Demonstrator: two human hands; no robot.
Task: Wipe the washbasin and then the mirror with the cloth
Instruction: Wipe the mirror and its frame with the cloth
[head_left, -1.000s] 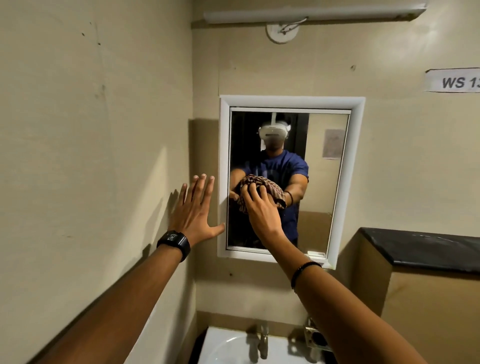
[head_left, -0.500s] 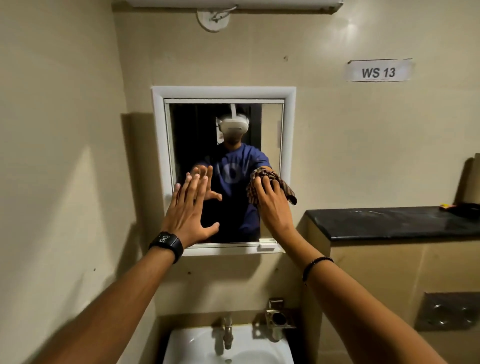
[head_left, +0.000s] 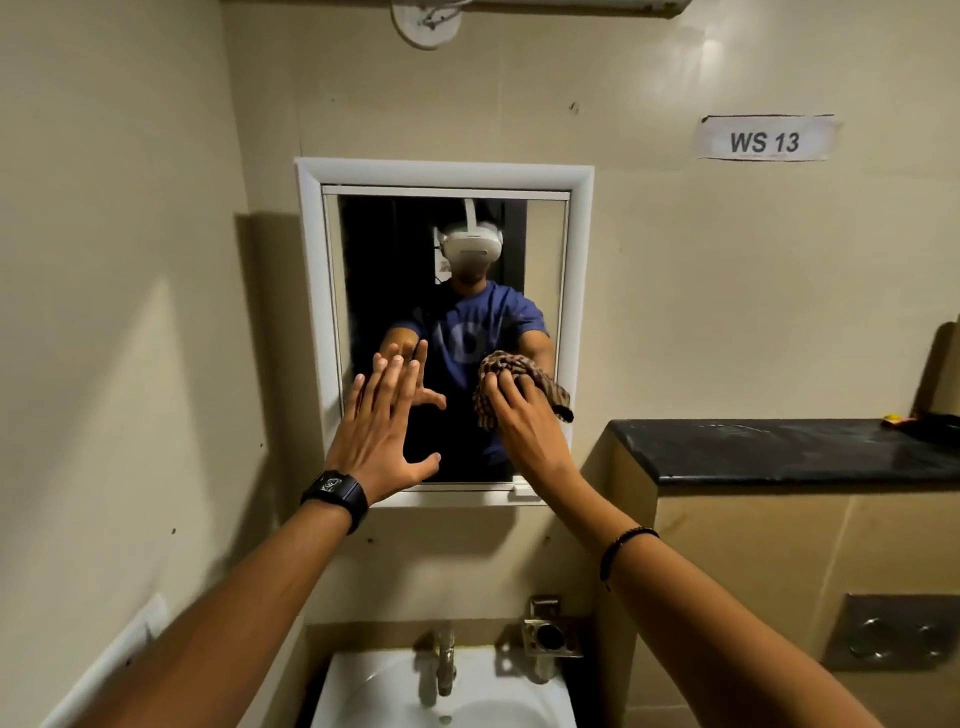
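A white-framed mirror (head_left: 581, 291) hangs on the beige wall above a white washbasin (head_left: 498, 691). My right hand (head_left: 524, 426) presses a brown checked cloth (head_left: 514, 374) against the lower right of the glass, close to the frame. My left hand (head_left: 382, 426) is spread flat with fingers apart, over the lower left of the mirror, holding nothing. Whether its palm touches the glass I cannot tell. The glass reflects a person in a blue shirt with both arms out.
A metal tap (head_left: 444, 660) stands at the back of the washbasin, with a metal holder (head_left: 548, 631) on the wall beside it. A black-topped ledge (head_left: 779, 449) juts out on the right, a flush plate (head_left: 893, 634) below it. The left wall is close.
The view has swung left to right, so the mirror sits more central. My right hand and cloth moved from the mirror's left part to its lower right. My left hand came off the wall onto the mirror.
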